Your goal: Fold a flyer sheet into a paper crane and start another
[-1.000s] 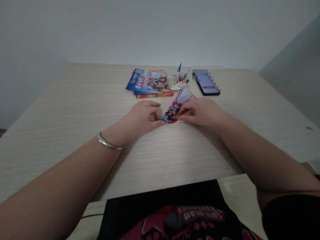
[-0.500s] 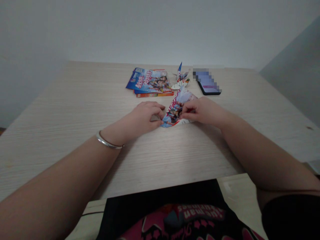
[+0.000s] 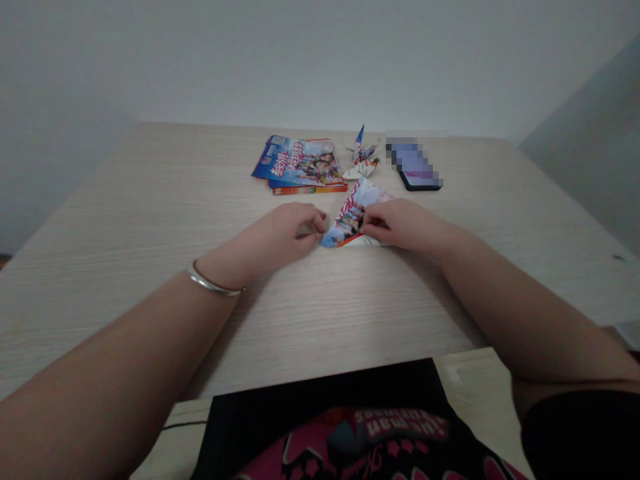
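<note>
A printed sheet of paper (image 3: 346,225), folded to a rough triangle, lies on the table between my hands. Blue, red and white printing covers it, and a white strip shows along its near edge. My right hand (image 3: 395,223) pinches the paper on its right part, fingertips pressed together; the palm hides that corner. By the paper's left corner is my left hand (image 3: 293,230), its thumb and fingers curved and apart, with nothing visible between them. Whether its thumb tip touches the corner I cannot tell.
A stack of colourful leaflets (image 3: 297,163) lies beyond my left hand. Folded paper cranes (image 3: 361,157) stand close behind the sheet. A black phone (image 3: 417,170) lies at the back right of the pale wooden table (image 3: 300,313), near the wall.
My left hand has drawn back slightly to the left, its fingertips coming off the paper. The paper lies flatter, its near edge straighter. My right hand stays almost in place.
</note>
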A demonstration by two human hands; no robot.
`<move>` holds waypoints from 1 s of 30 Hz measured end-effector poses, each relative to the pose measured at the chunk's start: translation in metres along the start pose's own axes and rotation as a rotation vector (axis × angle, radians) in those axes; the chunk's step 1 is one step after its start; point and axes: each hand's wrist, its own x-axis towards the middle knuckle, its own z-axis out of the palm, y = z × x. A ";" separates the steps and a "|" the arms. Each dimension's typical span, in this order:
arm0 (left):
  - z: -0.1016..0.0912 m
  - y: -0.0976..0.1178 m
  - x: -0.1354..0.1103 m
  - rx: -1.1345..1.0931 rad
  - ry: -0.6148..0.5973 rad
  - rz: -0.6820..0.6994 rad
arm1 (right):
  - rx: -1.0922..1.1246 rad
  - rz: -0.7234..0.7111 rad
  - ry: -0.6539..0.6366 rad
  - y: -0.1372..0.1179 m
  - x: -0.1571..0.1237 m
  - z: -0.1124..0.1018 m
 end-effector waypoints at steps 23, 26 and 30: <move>-0.001 0.025 -0.011 0.393 -0.188 0.230 | -0.141 0.048 -0.094 -0.004 0.002 -0.012; -0.004 0.027 -0.012 0.415 -0.221 0.218 | -0.166 0.065 -0.105 -0.005 0.002 -0.012; -0.006 0.030 -0.012 0.426 -0.255 0.180 | -0.147 0.087 -0.118 -0.006 0.002 -0.013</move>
